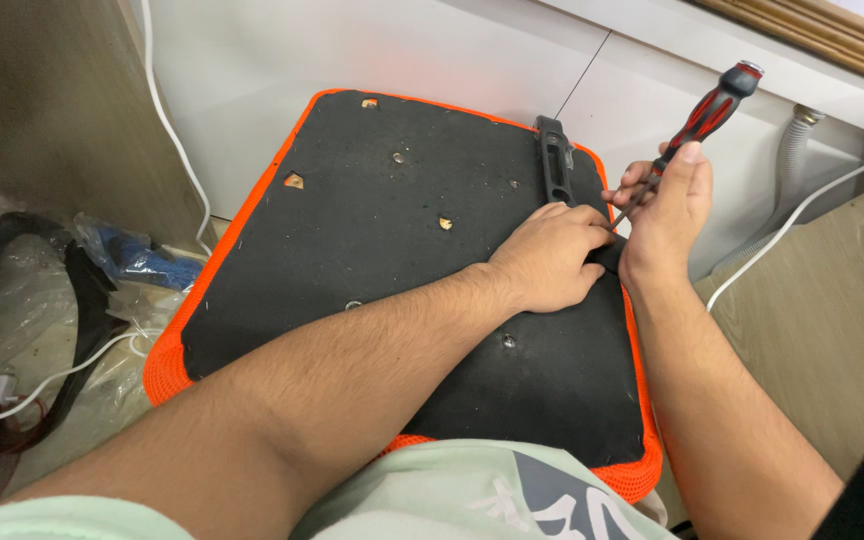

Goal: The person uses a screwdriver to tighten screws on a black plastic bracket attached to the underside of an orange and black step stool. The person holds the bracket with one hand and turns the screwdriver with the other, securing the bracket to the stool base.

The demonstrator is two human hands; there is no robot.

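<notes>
Head view: right hand point(664, 215) grips red-and-black-handled screwdriver point(697, 125), shaft angled down toward black plastic bracket point(555, 165) at the right edge of the black felt-backed, orange-mesh-rimmed seat pad point(352, 230). Left hand point(550, 260) lies curled on the pad just beside the tip, fingers steadying it. Judgement: keep shaft in line with the screw, press firmly, brace pad on lap.

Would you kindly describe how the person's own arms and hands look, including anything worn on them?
Both forearms are bare and hairy. The left hand and right hand wear no gloves, rings or watch. Pale green fabric with a grey print shows at the lower edge.
</notes>
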